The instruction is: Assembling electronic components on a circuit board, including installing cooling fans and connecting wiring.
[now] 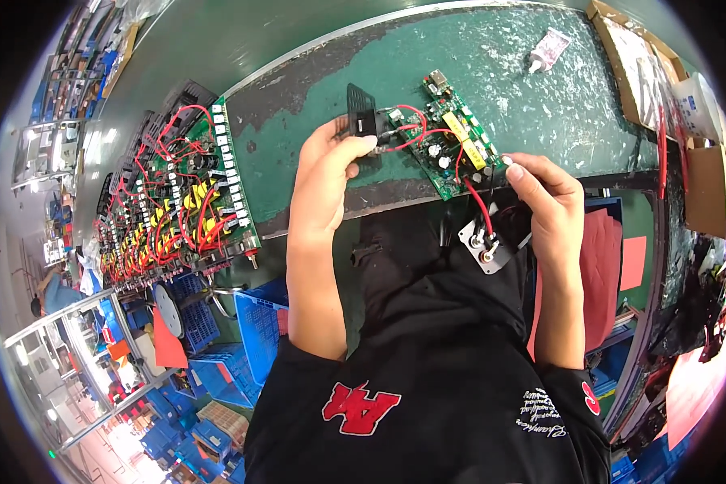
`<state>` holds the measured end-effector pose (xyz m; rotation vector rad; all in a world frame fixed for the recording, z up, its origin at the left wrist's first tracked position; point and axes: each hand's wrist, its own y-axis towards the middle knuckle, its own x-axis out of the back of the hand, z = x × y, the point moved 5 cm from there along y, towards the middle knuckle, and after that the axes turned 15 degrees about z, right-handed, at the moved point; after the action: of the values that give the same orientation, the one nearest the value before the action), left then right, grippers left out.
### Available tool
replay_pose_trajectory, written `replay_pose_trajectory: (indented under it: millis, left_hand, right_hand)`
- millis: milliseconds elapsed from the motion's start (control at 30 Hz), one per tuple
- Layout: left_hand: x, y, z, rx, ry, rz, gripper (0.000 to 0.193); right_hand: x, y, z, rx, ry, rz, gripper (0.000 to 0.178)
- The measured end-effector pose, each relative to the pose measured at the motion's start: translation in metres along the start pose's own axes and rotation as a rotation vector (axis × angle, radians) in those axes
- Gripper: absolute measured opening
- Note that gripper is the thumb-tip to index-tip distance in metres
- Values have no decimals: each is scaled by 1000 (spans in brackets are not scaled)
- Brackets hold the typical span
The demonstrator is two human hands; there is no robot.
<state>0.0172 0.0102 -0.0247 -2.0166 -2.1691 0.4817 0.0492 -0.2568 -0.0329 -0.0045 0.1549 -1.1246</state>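
Observation:
My left hand (pixel 324 165) is closed on a black vented plastic panel (pixel 360 98), thumb across its lower part. Red wires (pixel 411 127) run from the panel to a green circuit board (pixel 437 165) with yellow-wrapped parts, lying at the bench's near edge. My right hand (pixel 550 198) is at the board's right corner, thumb and forefinger pinched together; whether they grip the board or a wire there is hard to make out. Below the board, a silver metal plate (pixel 500 256) with two terminals hangs over the edge on a thick red wire (pixel 479 207) and a black one.
Several similar boards with red wires and black panels (pixel 177 194) stand in a row at the left. A small white tube (pixel 549 51) lies on the green bench (pixel 298 97) at the far right. Cardboard boxes (pixel 706 189) line the right edge. Blue crates (pixel 254 331) sit below left.

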Motion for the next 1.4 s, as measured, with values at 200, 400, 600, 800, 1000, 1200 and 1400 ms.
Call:
replay_pose_trajectory:
  millis: [200, 400, 600, 800, 1000, 1200, 1400]
  left_hand:
    - [-5, 5, -11, -210, -54, -11, 48]
    - [-12, -3, -16, -307, -9, -5, 50]
    - [5, -10, -18, -344, 124, -103, 59]
    - [18, -18, -10, -339, 222, -163, 63]
    - [15, -23, 9, -319, 119, -174, 69]
    - [11, -27, 23, -437, 350, -143, 83]
    - [8, -30, 39, -582, 497, -102, 97]
  right_hand:
    - [9, 2, -8, -84, 87, -70, 19]
    - [4, 19, -2, -86, 185, -80, 18]
    - [-7, 43, 27, -163, 31, 52, 18]
    - [-3, 93, 65, -70, -297, 216, 19]
    - [-19, 93, 74, 33, -575, 344, 18]
    - [-22, 74, 61, 80, -619, 319, 20]
    - [-8, 63, 57, 78, -603, 245, 32]
